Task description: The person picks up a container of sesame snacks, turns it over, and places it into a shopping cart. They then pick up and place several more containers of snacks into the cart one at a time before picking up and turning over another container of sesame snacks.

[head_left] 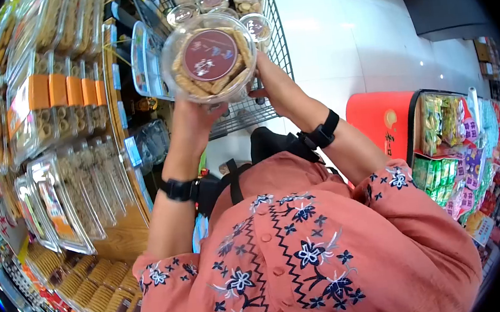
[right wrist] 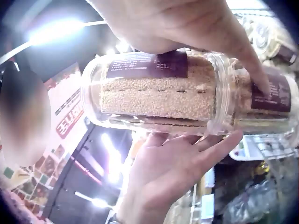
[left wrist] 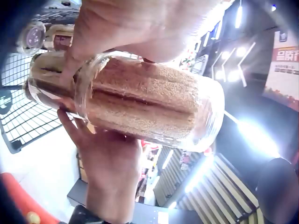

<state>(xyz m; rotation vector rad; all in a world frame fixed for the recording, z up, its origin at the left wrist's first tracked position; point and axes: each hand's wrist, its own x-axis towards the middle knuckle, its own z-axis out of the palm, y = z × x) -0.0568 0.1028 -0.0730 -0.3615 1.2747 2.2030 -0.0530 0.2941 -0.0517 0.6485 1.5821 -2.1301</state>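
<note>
Both hands hold two stacked clear plastic tubs of sesame-coated biscuit sticks in front of the chest. The top tub (head_left: 233, 44) shows a round maroon lid label in the head view. In the right wrist view, the second tub (right wrist: 282, 95) sits end to end with it. My left hand (head_left: 190, 124) grips the stack's left side, its fingers (right wrist: 161, 140) along the wall. From the other side my right hand (head_left: 276, 84) grips it, with a finger (right wrist: 261, 81) reaching onto the second tub. In the left wrist view, the right hand (left wrist: 112, 151) supports the stack's side.
Beyond the hands stands a wire shopping cart (head_left: 277, 33) holding several similar tubs (head_left: 214, 0). Shelves with boxed biscuit rolls (head_left: 70, 101) rise close on the left. A red display stand (head_left: 376, 123) with packaged snacks is on the right, over a pale tiled floor (head_left: 324, 46).
</note>
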